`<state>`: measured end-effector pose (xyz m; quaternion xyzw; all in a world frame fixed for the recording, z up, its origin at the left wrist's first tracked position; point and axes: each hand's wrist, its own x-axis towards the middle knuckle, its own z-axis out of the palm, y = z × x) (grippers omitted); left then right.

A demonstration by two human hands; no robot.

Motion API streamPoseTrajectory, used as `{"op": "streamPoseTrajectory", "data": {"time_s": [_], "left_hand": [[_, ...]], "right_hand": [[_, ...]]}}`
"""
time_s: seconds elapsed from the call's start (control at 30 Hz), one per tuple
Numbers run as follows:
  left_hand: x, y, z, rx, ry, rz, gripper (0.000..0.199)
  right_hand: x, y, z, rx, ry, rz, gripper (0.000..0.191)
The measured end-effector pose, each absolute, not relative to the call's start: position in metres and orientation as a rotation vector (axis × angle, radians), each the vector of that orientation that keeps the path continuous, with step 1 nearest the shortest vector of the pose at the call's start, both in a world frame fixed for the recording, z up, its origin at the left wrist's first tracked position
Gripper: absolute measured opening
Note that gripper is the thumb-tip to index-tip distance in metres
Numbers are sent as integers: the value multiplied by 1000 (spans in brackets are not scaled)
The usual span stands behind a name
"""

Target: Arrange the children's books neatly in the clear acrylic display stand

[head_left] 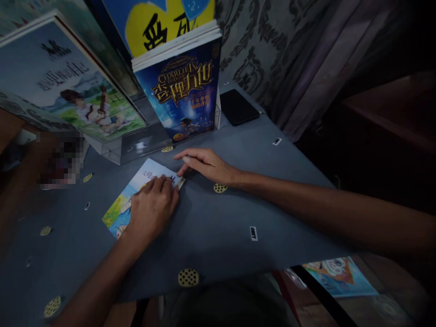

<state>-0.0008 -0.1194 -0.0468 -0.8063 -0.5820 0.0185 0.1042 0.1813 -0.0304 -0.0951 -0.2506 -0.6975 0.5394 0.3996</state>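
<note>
Fingers [157, 182] of the left hand [151, 204] bent and close together, palm down over the small book [136, 185]; whether gripping or only resting, cannot tell (underside hidden). Right hand [202, 164] loosely open, nothing visibly held, tips at the book's far-right end, contact unclear. Long axis slanting from near left to far right, toward the right hand, with the left nearer, right on the cover. Beyond, across the grey tablecloth [218, 231], upright blue book [182, 97] and black phone [238, 107].
</note>
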Motion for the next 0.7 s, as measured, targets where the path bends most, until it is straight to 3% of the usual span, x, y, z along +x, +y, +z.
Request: {"op": "streamPoseTrajectory", "data": {"time_s": [0.43,0.7], "left_hand": [[5,-121,-43,-2345,-1739,139,33],[1,-122,-49,-2373,-1630,37,31]], "right_hand": [[181,-32,-93,-626,-1778,1339,31],[183,-40,-87,-714,-2157,909,29]]}}
